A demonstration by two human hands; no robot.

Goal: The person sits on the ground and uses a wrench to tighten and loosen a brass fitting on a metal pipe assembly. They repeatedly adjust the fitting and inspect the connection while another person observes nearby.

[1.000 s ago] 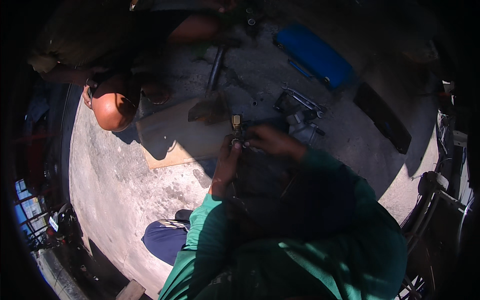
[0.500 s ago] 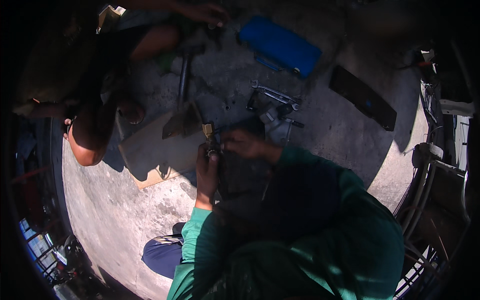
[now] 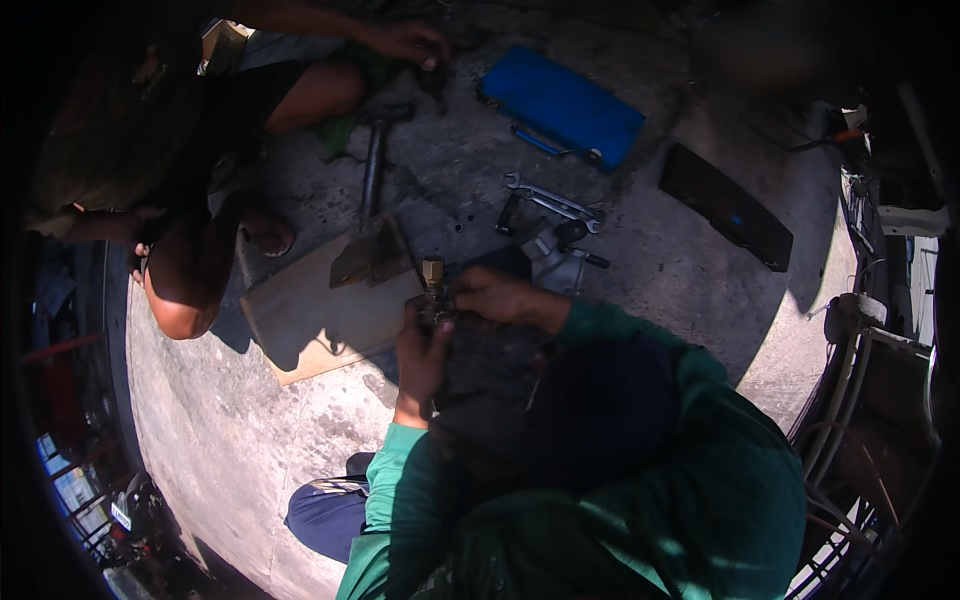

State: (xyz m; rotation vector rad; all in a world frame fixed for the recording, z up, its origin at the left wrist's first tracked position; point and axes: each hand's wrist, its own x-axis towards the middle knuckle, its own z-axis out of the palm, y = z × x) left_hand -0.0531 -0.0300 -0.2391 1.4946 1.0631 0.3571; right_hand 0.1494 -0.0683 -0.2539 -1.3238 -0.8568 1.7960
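My left hand point(image 3: 420, 365) is closed around a dark metal valve-like part with a brass hex fitting point(image 3: 433, 270) standing upright on top. From the right, my right hand point(image 3: 500, 298) reaches the side of that part, its fingers bent and pressed together. Whatever sits between those fingers is hidden in shadow. Just beyond my hands, an angled metal plate point(image 3: 370, 255) rests on a flat tan board point(image 3: 310, 305). A grey metal tool with a dark handle point(image 3: 558, 250) lies to the right of my right hand.
Two wrenches point(image 3: 555, 202) lie beyond my right hand. Farther off are a blue case point(image 3: 562, 105), a dark flat case point(image 3: 726, 207) and a hammer point(image 3: 374, 160). A co-worker squats at far left, one hand point(image 3: 410, 43) stretched out near a green cloth point(image 3: 337, 133).
The brass fitting has shifted slightly right and now stands more upright. My hands have stayed close together around the part. The whole view has slid down a little.
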